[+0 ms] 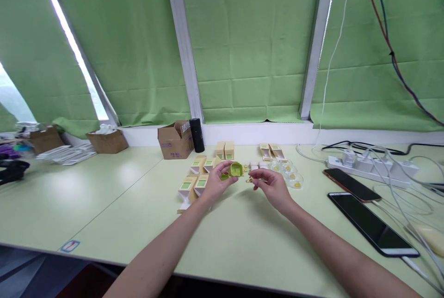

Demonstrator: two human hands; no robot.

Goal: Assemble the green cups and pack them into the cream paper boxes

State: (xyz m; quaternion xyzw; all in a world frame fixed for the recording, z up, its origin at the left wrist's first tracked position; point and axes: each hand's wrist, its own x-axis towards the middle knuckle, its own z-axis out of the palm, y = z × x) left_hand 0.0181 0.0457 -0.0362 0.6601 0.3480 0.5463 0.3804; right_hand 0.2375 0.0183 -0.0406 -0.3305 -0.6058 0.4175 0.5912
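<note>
My left hand (219,181) is closed around the edge of a small green square case (236,169), its hollow side facing me. A short way to its right, my right hand (272,186) pinches a small gold-coloured metal piece (249,179), perhaps a clasp; its exact kind is too small to tell. The two hands are apart, just above the table. Beside my left hand stand several beige cartons with green windows (185,186). Behind my right hand lie clear round plastic packs (294,180) with yellow centres.
Along the back are a brown cardboard box (176,141), a black bottle (197,135) and more beige cartons (225,150). To the right lie two phones (371,224), a white power strip (371,171) and tangled cables. Another box (108,141) and white papers (67,153) sit far left.
</note>
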